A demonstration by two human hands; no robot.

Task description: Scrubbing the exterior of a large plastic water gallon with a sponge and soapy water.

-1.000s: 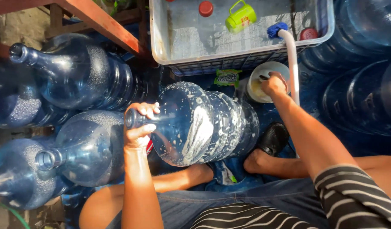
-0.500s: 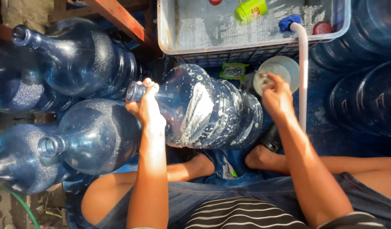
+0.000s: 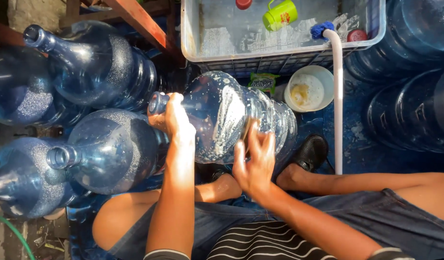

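Left hand wraps the neck of a soapy water jug (lying sideways), steadying it, while right hand presses spread fingers against its side.

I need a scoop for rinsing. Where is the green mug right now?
In the head view the green mug lies at the top centre, inside the grey plastic tub, between a red cap and the blue-tipped white hose.

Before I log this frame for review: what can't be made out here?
- Right hand: motion-blurred on the soapy jug, head view; anything under its palm is hidden.
- Jug's neck opening: covered by left hand.
- Tub: cut off by top edge.
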